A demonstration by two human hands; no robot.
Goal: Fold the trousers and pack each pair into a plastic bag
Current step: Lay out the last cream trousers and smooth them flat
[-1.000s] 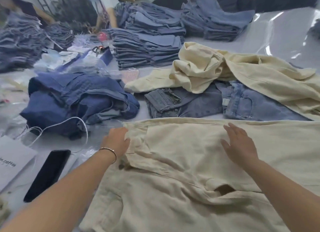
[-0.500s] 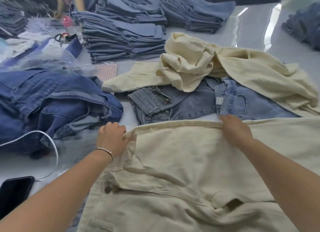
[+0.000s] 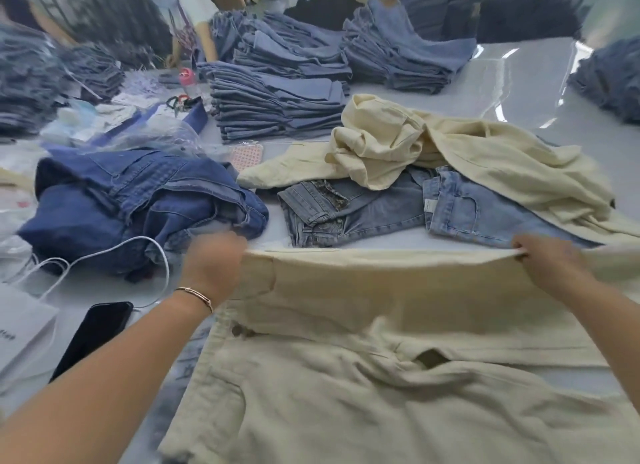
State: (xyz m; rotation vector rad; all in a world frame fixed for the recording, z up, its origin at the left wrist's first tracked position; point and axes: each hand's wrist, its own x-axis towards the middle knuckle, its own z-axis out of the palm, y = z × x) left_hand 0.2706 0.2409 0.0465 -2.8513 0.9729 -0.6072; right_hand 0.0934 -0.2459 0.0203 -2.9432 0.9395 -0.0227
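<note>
**Cream trousers held by the far edge**

My left hand [image 3: 213,259] and right hand [image 3: 543,259] each pinch the far fold of the cream trousers [image 3: 363,377], spread on the worktop [image 3: 519,79] at 6 o'clock. Jeans [image 3: 381,210] lie at 12.

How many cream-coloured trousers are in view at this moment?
2. One pair of cream trousers lies spread in front, its far edge gripped by the left hand and right hand. A second, crumpled cream pair lies beyond, over light jeans. More may be hidden.
</note>
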